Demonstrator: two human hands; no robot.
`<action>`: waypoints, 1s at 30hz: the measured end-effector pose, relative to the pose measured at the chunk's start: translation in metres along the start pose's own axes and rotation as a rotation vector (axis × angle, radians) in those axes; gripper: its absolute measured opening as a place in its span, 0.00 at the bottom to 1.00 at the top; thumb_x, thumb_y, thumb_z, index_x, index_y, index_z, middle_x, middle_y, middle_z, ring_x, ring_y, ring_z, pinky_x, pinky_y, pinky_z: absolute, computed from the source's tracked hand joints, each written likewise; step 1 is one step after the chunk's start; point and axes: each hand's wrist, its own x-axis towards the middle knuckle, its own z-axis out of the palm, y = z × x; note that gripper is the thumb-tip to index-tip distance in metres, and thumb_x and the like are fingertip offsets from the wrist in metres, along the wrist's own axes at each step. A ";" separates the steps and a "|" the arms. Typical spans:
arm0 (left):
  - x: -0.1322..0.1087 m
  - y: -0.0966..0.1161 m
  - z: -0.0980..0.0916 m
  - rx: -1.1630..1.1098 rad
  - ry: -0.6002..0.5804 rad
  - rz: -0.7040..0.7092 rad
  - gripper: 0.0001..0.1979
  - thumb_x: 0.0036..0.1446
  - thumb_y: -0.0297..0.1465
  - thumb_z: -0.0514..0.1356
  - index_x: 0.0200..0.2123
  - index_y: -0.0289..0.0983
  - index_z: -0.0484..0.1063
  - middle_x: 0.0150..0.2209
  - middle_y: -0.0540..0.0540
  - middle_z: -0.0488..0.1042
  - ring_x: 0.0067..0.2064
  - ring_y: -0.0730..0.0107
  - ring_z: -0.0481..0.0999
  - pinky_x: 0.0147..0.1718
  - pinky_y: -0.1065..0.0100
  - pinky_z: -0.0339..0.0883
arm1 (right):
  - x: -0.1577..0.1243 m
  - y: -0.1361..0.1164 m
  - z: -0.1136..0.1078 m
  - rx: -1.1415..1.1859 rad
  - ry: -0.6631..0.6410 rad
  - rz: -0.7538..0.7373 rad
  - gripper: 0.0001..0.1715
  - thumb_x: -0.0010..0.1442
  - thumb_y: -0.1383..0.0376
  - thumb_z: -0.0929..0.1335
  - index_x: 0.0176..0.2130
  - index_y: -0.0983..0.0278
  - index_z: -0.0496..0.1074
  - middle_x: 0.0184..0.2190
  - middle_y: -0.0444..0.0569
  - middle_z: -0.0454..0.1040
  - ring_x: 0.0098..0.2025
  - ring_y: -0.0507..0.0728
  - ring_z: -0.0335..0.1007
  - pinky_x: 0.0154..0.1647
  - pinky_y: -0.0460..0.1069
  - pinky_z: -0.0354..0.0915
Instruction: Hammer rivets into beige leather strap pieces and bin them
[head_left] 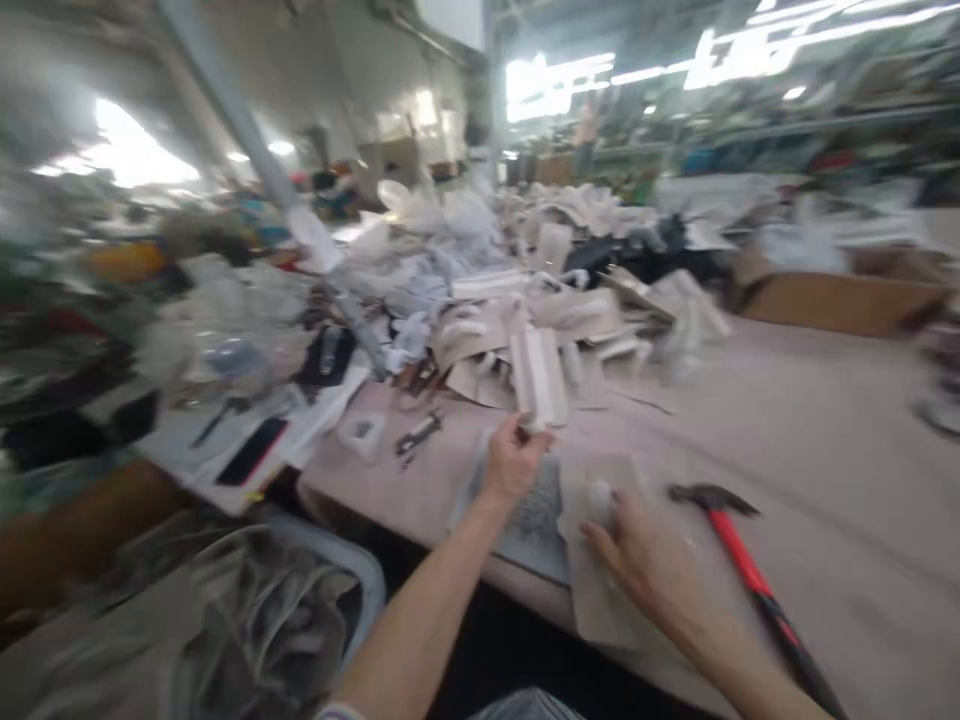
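My left hand (514, 462) is closed on the near end of a pale beige strip with a lighter band down its middle (540, 372). That strip points away from me, toward a heap of similar pieces. Below the hand lies a grey speckled slab (536, 520) at the table's front edge. My right hand (645, 555) is over a beige flat sheet (596, 600) beside the slab. Its thumb and fingers curl around a small white roundish object (600, 500), blurred and of unclear kind. A claw hammer with a red and black handle (739, 550) rests to the right.
Behind my hands is a jumbled heap of pale pieces (480, 330). A cardboard box (825, 300) stands at the back right. On the left are a dark phone (253, 452), a small metal tool (418, 432), a slanting post (255, 150) and a bin of grey cloth (367, 590).
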 end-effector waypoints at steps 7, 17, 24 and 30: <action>-0.019 -0.043 0.037 -0.094 -0.205 -0.113 0.14 0.48 0.34 0.68 0.39 0.39 0.73 0.34 0.48 0.80 0.36 0.67 0.77 0.37 0.69 0.69 | -0.041 -0.013 0.023 0.104 -0.158 0.190 0.32 0.71 0.61 0.57 0.67 0.74 0.56 0.39 0.63 0.80 0.42 0.69 0.79 0.40 0.58 0.70; -0.028 -0.072 0.055 -0.011 -0.411 -0.149 0.11 0.49 0.35 0.67 0.35 0.36 0.74 0.32 0.45 0.80 0.33 0.67 0.76 0.35 0.69 0.70 | -0.053 0.021 0.012 0.402 -0.016 0.178 0.31 0.71 0.52 0.57 0.64 0.66 0.61 0.43 0.55 0.77 0.43 0.61 0.75 0.44 0.54 0.68; -0.028 -0.072 0.055 0.039 -0.395 -0.128 0.11 0.50 0.36 0.66 0.34 0.35 0.75 0.33 0.45 0.80 0.32 0.68 0.77 0.34 0.70 0.70 | -0.064 0.108 -0.008 -0.283 0.156 0.384 0.20 0.67 0.61 0.63 0.52 0.72 0.70 0.47 0.64 0.71 0.48 0.67 0.68 0.47 0.56 0.63; -0.029 -0.076 0.055 0.126 -0.415 -0.074 0.10 0.51 0.34 0.65 0.36 0.35 0.75 0.33 0.45 0.81 0.34 0.67 0.78 0.34 0.70 0.70 | -0.064 0.142 -0.015 -0.172 -0.029 0.556 0.08 0.66 0.65 0.64 0.43 0.68 0.69 0.37 0.56 0.70 0.37 0.60 0.67 0.36 0.51 0.58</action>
